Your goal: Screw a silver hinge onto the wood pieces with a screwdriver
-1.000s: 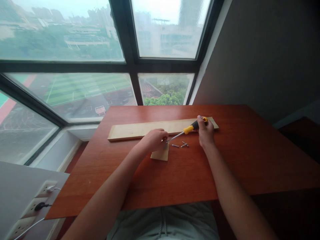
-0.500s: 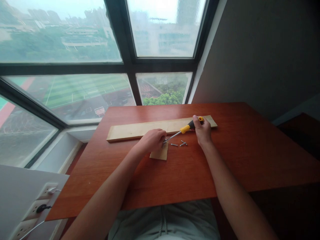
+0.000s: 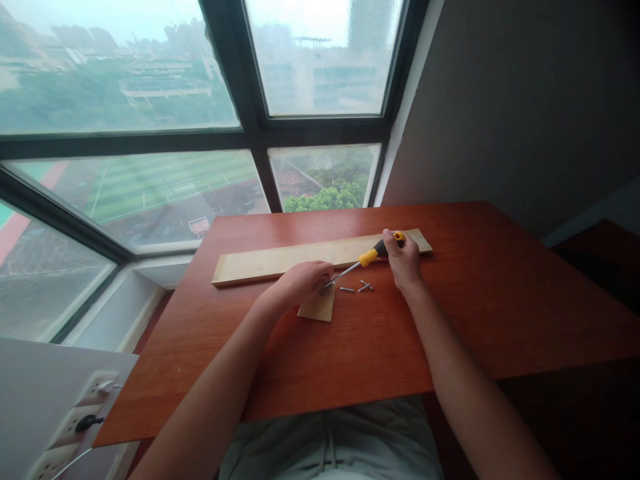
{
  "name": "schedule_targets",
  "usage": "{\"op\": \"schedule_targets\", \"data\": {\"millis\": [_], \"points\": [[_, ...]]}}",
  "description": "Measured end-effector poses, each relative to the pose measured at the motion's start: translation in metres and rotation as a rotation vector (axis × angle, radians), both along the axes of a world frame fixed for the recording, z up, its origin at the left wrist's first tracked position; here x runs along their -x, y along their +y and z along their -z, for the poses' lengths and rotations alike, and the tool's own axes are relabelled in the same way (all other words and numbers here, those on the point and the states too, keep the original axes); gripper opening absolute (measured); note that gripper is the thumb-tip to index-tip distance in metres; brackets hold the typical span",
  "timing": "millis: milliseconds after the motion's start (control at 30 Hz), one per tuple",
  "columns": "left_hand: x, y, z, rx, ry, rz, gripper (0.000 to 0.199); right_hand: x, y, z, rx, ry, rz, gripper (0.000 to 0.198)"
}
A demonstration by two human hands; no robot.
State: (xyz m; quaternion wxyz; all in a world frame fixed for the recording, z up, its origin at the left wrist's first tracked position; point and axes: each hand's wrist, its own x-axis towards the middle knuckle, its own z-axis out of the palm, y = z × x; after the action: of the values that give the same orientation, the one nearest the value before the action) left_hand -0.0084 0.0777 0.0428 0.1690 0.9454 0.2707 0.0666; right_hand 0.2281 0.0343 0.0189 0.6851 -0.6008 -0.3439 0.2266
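Observation:
A yellow and black screwdriver (image 3: 374, 253) is gripped by its handle in my right hand (image 3: 406, 261), its metal shaft slanting down to the left. The tip reaches under the fingers of my left hand (image 3: 306, 280), which are closed together over the far end of a small wooden piece (image 3: 317, 309). What those fingers pinch at the tip is hidden. Several loose screws lie just right of the small piece, including one single screw (image 3: 347, 289) and a crossed group of screws (image 3: 365, 287).
A long pale wooden board (image 3: 270, 262) lies across the reddish-brown table (image 3: 360, 353) behind my hands. Windows (image 3: 320, 173) rise past the table's far edge. Wall sockets with plugs (image 3: 90, 421) are at the lower left, and a dark wall (image 3: 500, 120) stands at the right.
The screwdriver tip sits slightly further left beneath my left fingers, and that hand has shifted a little. My right hand keeps its grip. The camera view has moved slightly.

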Motion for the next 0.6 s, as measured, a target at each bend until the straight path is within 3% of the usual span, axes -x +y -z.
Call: {"op": "schedule_targets", "data": {"millis": [333, 600], "points": [[-0.0001, 0.0017, 0.0026, -0.103, 0.034, -0.046, 0.024, -0.0017, -0.0042, -0.0050, -0.049, -0.128, -0.001, 0.031], [-0.0018, 0.0020, 0.0013, -0.104, 0.040, -0.067, 0.020, 0.0008, -0.0057, -0.0093, -0.044, -0.125, 0.001, 0.032]]}}
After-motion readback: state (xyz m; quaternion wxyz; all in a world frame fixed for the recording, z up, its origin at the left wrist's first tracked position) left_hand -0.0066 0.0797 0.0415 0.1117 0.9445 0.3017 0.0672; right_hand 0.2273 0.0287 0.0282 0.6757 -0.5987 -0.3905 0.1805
